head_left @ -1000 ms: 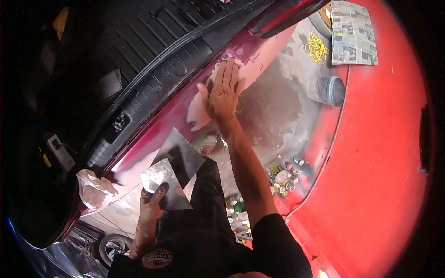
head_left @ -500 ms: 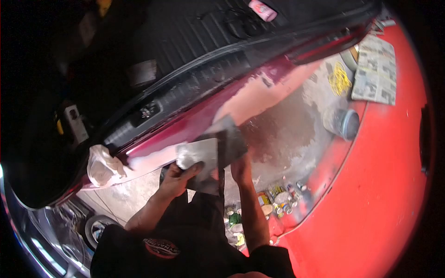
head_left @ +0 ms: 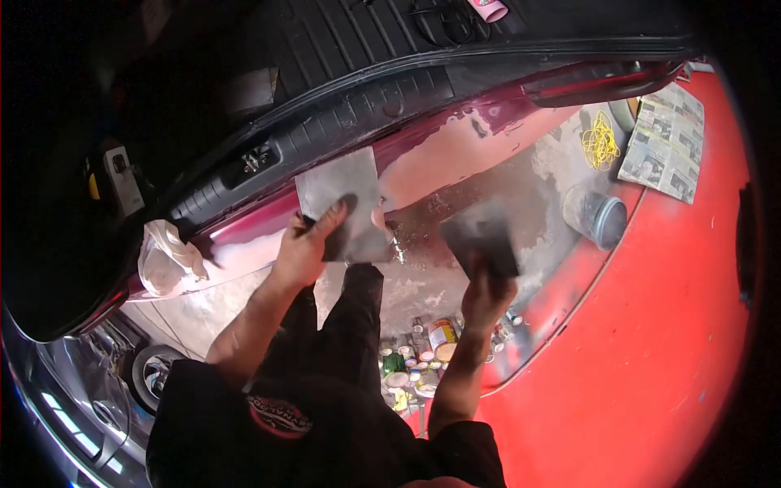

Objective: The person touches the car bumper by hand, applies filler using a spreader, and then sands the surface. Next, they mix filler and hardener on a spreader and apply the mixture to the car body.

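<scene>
My left hand (head_left: 305, 252) is closed on a flat grey plate (head_left: 338, 183), thumb across its face. The plate is smeared, lighter at the top and darker below, and overlaps the maroon car bumper (head_left: 285, 207). To the right, my right hand (head_left: 488, 297) grips a dark, roughly square flat sheet (head_left: 480, 236), blurred at its upper edge, held over the floor and apart from the plate. A dull pink coating (head_left: 455, 154) covers much of the bumper, with maroon paint around it.
A cloth-like bundle (head_left: 167, 260) rests at the bumper's left end. Several cans and bottles (head_left: 443, 337) stand on the floor by a red panel (head_left: 634, 325). Right of the wet floor are a bucket (head_left: 598, 220), yellow cord (head_left: 600, 142) and newspaper (head_left: 667, 138).
The sheet in my right hand, which overlapped the plate, has moved away to the right. My left hand has raised the plate against the bumper's edge. The view has shifted slightly.
</scene>
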`<action>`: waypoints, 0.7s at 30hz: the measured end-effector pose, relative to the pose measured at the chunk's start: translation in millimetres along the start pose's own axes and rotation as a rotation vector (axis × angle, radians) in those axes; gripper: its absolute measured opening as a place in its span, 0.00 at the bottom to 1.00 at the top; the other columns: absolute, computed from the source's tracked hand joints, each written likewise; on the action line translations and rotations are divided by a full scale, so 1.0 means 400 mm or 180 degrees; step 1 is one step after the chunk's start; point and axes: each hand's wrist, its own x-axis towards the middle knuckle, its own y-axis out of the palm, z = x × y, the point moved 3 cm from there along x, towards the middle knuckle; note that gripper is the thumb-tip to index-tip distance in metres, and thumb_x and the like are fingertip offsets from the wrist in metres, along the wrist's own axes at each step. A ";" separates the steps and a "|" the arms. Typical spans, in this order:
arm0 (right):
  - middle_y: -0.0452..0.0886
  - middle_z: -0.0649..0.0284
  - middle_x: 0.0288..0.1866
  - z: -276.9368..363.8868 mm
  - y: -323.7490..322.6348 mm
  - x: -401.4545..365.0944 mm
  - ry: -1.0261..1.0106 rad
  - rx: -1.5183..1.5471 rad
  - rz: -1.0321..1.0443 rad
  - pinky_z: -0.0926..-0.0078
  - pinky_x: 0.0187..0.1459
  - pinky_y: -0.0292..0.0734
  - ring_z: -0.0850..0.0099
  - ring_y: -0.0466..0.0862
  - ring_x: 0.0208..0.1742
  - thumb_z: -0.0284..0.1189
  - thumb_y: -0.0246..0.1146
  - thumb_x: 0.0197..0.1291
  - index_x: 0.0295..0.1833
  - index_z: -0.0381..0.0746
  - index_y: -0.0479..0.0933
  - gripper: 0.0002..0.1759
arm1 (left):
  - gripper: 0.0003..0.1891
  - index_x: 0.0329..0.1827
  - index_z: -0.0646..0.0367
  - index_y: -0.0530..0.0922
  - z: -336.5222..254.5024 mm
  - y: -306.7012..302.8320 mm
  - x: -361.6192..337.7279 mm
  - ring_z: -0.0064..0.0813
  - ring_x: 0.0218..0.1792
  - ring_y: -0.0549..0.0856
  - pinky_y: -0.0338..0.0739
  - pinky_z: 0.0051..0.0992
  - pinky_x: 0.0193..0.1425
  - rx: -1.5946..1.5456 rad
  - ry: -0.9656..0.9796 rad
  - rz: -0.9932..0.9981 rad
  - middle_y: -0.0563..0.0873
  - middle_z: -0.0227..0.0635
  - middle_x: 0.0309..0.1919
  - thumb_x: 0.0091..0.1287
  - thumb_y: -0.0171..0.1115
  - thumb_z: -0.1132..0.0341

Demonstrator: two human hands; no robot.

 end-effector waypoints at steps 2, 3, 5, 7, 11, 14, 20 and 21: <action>0.83 0.53 0.57 0.078 0.066 -0.009 -0.1000 -0.1385 0.0703 0.67 0.58 0.77 0.61 0.83 0.58 0.16 0.58 0.63 0.59 0.35 0.80 0.19 | 0.14 0.54 0.61 0.83 -0.022 0.007 0.020 0.20 0.46 0.84 0.80 0.26 0.52 0.0008 0.0277 0.0106 0.88 0.30 0.47 0.71 0.65 0.64; 0.82 0.52 0.58 0.086 0.075 -0.020 -0.1456 -0.1983 0.0896 0.67 0.60 0.76 0.58 0.82 0.59 0.15 0.59 0.60 0.59 0.39 0.81 0.22 | 0.14 0.54 0.62 0.83 -0.025 0.010 0.024 0.20 0.46 0.84 0.80 0.26 0.51 0.0013 0.0389 0.0169 0.87 0.30 0.47 0.71 0.66 0.64; 0.81 0.55 0.59 0.098 0.085 -0.033 -0.1754 -0.2582 0.1185 0.55 0.66 0.70 0.55 0.81 0.61 0.18 0.60 0.59 0.60 0.43 0.80 0.23 | 0.14 0.54 0.61 0.83 -0.040 0.021 0.026 0.21 0.46 0.84 0.80 0.26 0.51 0.0061 0.0581 0.0271 0.87 0.30 0.47 0.71 0.66 0.63; 0.80 0.58 0.60 0.110 0.097 -0.032 -0.2012 -0.2953 0.1339 0.48 0.69 0.65 0.57 0.80 0.62 0.23 0.63 0.58 0.62 0.48 0.79 0.25 | 0.14 0.54 0.61 0.83 -0.053 0.030 0.029 0.19 0.45 0.83 0.80 0.25 0.50 0.0130 0.0729 0.0321 0.87 0.29 0.46 0.71 0.65 0.62; 0.77 0.62 0.63 0.126 0.123 -0.027 -0.2302 -0.3266 0.1421 0.41 0.71 0.58 0.59 0.79 0.64 0.31 0.66 0.57 0.65 0.55 0.77 0.27 | 0.13 0.53 0.61 0.83 -0.061 0.040 0.031 0.17 0.44 0.81 0.78 0.24 0.49 0.0664 0.0983 0.0405 0.87 0.28 0.44 0.72 0.65 0.62; 0.77 0.61 0.64 0.141 0.144 -0.021 -0.2235 -0.3333 0.1543 0.39 0.72 0.53 0.56 0.77 0.65 0.30 0.64 0.56 0.65 0.55 0.77 0.28 | 0.13 0.52 0.62 0.83 -0.059 0.041 0.030 0.15 0.41 0.81 0.77 0.22 0.47 0.0974 0.1037 0.0442 0.86 0.27 0.42 0.72 0.65 0.62; 0.78 0.60 0.62 0.098 0.174 -0.037 -0.1947 -0.3088 0.2225 0.46 0.69 0.62 0.55 0.77 0.64 0.28 0.62 0.55 0.63 0.52 0.78 0.27 | 0.11 0.50 0.63 0.84 -0.060 0.025 0.045 0.16 0.40 0.83 0.77 0.20 0.46 0.1261 0.1174 0.0279 0.88 0.30 0.42 0.71 0.65 0.65; 0.78 0.59 0.62 0.072 0.168 -0.042 -0.1882 -0.2859 0.2448 0.48 0.68 0.65 0.55 0.77 0.64 0.27 0.61 0.55 0.63 0.51 0.78 0.27 | 0.11 0.50 0.63 0.84 -0.069 0.017 0.054 0.16 0.41 0.83 0.77 0.20 0.46 0.1137 0.1222 0.0189 0.88 0.31 0.43 0.71 0.65 0.65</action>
